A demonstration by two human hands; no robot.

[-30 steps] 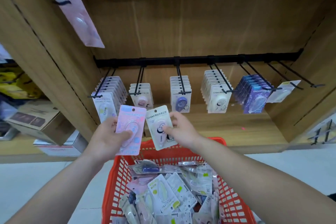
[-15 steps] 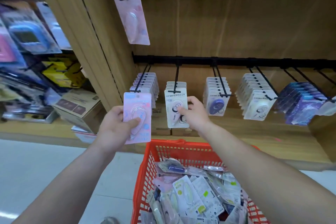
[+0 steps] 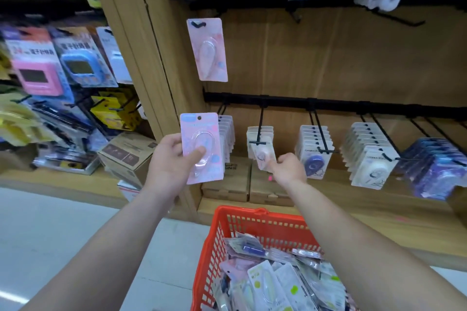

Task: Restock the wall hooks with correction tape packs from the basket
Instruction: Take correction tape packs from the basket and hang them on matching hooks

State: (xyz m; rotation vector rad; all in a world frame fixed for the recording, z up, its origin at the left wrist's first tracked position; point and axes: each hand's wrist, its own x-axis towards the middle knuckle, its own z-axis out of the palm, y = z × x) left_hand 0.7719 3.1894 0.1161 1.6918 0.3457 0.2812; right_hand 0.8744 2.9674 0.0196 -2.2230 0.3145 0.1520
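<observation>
Grip first, from the left: the left hand (image 3: pixel 169 161) holds a pink pack (image 3: pixel 202 146) upright, thumb across the blister and fingers behind, just as it did a second ago. The pack now stands in front of the first stack (image 3: pixel 227 134) at the left end of the rail (image 3: pixel 353 106), with a twin (image 3: pixel 207 50) hanging alone on the row above.

What changes is the white pack (image 3: pixel 264 156). A second ago it was pinched above the basket; half a second ago it was up against the second hook (image 3: pixel 259 131). Now it hangs tilted from that hook's tip, in front of the packs already there. The right hand (image 3: pixel 288 166) sits just below and right of it, fingers curled, one fingertip at the pack's lower corner. With the blur, I cannot tell whether it pinches the pack or is letting go.

So that pack looks as good as hung, and the pink one seems next, most likely beside its twin, though that is a guess.

Along the bottom edge of the view, the basket (image 3: pixel 252 212) is heaped with packs, so plenty of restocking remains.
</observation>
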